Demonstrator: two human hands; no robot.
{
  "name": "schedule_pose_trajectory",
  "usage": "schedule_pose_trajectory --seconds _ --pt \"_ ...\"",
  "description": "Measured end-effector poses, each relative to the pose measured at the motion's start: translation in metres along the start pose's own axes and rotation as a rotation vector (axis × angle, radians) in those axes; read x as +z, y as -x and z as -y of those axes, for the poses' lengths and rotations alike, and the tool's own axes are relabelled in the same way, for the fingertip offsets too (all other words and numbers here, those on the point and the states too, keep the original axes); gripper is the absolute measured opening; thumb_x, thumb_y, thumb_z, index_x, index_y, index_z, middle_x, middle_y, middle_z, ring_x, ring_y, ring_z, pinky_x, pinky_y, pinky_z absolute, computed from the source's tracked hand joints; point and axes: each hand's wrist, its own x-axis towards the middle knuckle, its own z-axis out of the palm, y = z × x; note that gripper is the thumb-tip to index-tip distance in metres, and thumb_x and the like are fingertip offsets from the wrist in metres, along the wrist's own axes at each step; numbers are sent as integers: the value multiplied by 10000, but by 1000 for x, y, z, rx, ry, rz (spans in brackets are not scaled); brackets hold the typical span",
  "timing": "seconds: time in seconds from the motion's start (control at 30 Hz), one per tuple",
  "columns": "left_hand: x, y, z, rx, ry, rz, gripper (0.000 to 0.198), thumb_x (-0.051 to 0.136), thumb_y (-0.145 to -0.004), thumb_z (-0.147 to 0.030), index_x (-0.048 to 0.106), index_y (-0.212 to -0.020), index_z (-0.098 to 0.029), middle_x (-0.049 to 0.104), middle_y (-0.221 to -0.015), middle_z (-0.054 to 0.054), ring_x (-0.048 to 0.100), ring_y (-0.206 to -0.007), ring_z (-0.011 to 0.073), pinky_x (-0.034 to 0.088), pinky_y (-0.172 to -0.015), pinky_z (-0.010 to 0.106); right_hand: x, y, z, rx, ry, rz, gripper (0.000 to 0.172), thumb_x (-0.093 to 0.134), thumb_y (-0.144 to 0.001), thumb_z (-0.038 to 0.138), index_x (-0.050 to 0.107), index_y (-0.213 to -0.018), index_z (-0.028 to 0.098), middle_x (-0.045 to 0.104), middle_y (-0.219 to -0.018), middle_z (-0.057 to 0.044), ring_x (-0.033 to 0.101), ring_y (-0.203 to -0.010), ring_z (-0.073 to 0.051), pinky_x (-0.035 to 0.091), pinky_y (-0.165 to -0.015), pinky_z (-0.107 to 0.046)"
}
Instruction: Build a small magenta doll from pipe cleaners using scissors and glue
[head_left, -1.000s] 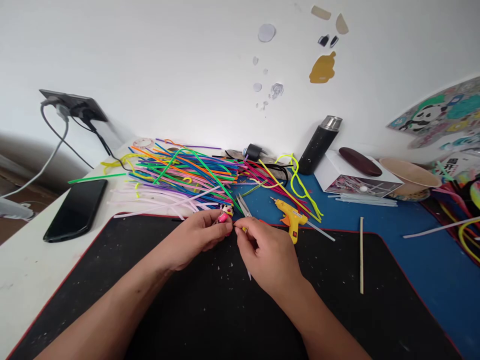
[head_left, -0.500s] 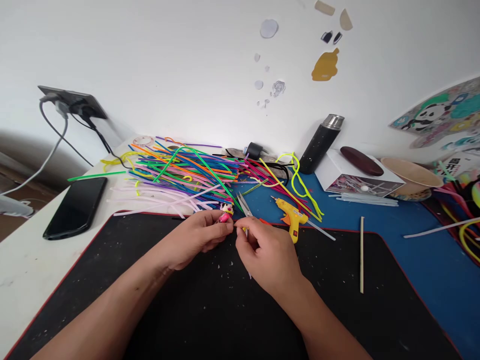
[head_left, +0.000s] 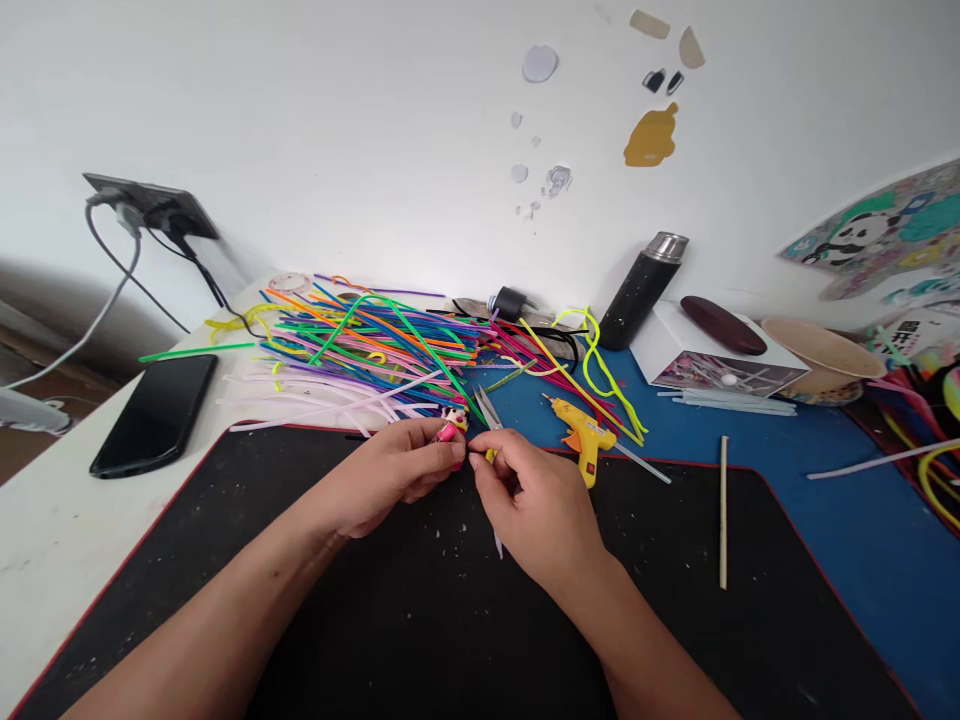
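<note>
At far left, a dark socket panel [head_left: 154, 208] with plugged-in cables was fixed to the white wall [head_left: 337, 130]. Below, a black phone [head_left: 155, 415] lay on the white tabletop [head_left: 52, 560], then a heap of bright pipe cleaners [head_left: 375, 345]. Over a black, red-edged mat [head_left: 405, 640], my left hand [head_left: 394, 465] pinched a small pink-and-yellow figure [head_left: 450, 428]. My right hand [head_left: 532, 490], just beside it, had thumb and forefinger close together; I could not tell whether they gripped anything. Farther right came a yellow glue gun [head_left: 583, 435], a black flask [head_left: 641, 290], a white box [head_left: 667, 340] on blue surface [head_left: 832, 520], and a bowl [head_left: 817, 348].
</note>
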Motion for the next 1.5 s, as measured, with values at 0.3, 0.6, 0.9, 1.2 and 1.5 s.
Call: schedule_pose_trajectory --seconds 0.3,0.6,0.9,1.2,1.5 --pt "1 -1 0 -29 42 29 565 927 -751 -606 532 -793 -204 339 -606 -115 184 -529 63 118 -456 235 -2 0 2 -67 52 -1 203 578 -1042 198 758 -950 219 653 -600 42 551 -490 -130 363 -557 -271" --pt "-1 -1 2 -74 61 19 590 948 -723 -611 529 -797 -202 346 -602 -118 182 -532 59 114 -460 228 1 -1 0 -111 150 3 213 559 -1036 177 744 -938 214 648 -591 36 577 -496 -135 312 -557 -284" --pt "0 -1 1 -76 53 16 569 941 -733 -584 524 -793 -203 345 -604 -117 185 -533 60 116 -457 225 3 0 -2 -138 189 -24 218 557 -1017 149 756 -946 206 670 -601 34 599 -506 -136 302 -559 -290" --pt "0 -1 -1 -54 75 34 565 933 -758 -580 512 -781 -204 330 -602 -118 180 -526 56 106 -453 218 -1 0 -1 -11 31 12 186 579 -1018 208 764 -995 214 648 -603 43 556 -485 -131 363 -556 -260" --pt "-2 -1 0 -41 92 40 565 928 -774 -573 499 -775 -204 338 -610 -116 184 -524 52 104 -451 217 -2 1 -1 6 21 32 165 617 -1043 259 772 -1063 206 677 -636 30 589 -504 -146 394 -565 -269"
